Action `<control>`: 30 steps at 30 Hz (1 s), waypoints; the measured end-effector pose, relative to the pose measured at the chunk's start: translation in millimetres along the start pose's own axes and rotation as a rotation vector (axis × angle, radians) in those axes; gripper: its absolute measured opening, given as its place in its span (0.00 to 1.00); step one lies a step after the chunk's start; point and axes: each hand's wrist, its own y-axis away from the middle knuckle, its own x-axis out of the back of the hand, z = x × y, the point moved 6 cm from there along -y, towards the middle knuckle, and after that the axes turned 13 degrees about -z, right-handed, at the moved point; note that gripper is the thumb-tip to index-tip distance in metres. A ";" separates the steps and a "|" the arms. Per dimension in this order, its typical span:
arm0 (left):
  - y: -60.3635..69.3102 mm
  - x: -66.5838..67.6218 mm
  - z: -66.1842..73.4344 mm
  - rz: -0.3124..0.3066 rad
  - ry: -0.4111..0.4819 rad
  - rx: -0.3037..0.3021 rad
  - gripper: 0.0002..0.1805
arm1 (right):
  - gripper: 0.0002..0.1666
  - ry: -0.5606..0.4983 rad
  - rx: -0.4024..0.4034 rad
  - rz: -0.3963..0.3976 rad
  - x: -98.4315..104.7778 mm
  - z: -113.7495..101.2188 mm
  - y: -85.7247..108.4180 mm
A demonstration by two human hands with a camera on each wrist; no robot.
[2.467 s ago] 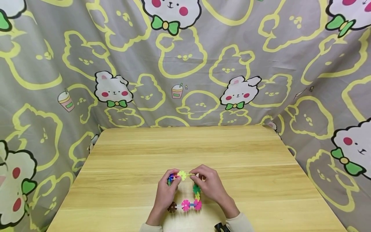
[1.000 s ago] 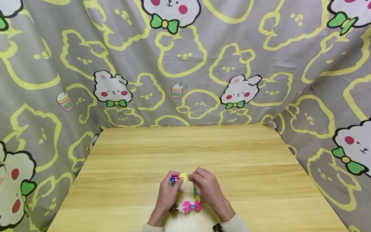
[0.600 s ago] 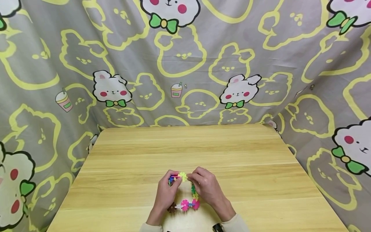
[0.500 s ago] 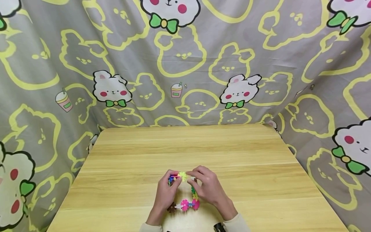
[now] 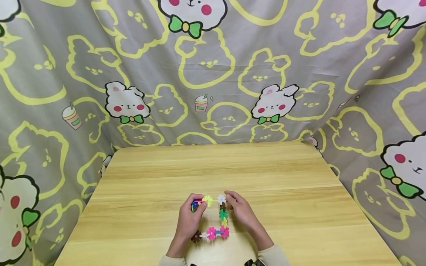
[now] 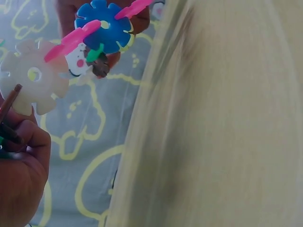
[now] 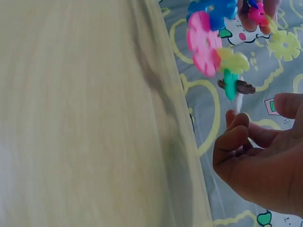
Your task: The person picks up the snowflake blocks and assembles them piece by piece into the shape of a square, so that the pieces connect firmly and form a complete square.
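A chain of colourful plastic snowflake discs hangs between my hands, bent like an unclosed frame. My left hand (image 5: 189,220) pinches its upper left part, beside the yellow disc (image 5: 208,200). A white disc (image 5: 221,199) tops the right side, with a gap between it and the yellow one. My right hand (image 5: 244,214) is beside that white disc; in the right wrist view its thumb (image 7: 288,105) stands away from the curled fingers. Whether a fingertip touches the chain is unclear. Below run pink discs (image 5: 211,233) and a brown disc (image 5: 196,236). My left palm hides part of the chain.
A light wooden table (image 5: 213,166) lies beneath the hands. Grey curtain (image 5: 213,122) with rabbit prints closes in its back and sides. Black wrist straps (image 5: 254,262) show at the lower edge of the head view.
My right hand, which had pinched the pieces at the upper right, has let go and drawn back to the right, baring the white disc. My left hand keeps its hold with little movement.
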 end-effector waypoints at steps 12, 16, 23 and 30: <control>1.0 0.8 0.1 0.017 0.001 0.016 0.06 | 0.13 -0.279 0.059 -0.038 -4.9 -6.4 1.5; 1.3 1.4 -0.2 0.025 -0.007 0.021 0.06 | 0.13 -0.292 0.084 -0.030 -4.8 -8.9 3.6; 1.4 2.0 -0.9 0.040 -0.020 0.023 0.06 | 0.13 -0.307 0.119 -0.028 -4.6 -14.2 6.4; 1.0 1.6 -2.9 0.045 -0.010 -0.001 0.07 | 0.13 -0.300 0.132 -0.034 -5.5 -16.5 6.5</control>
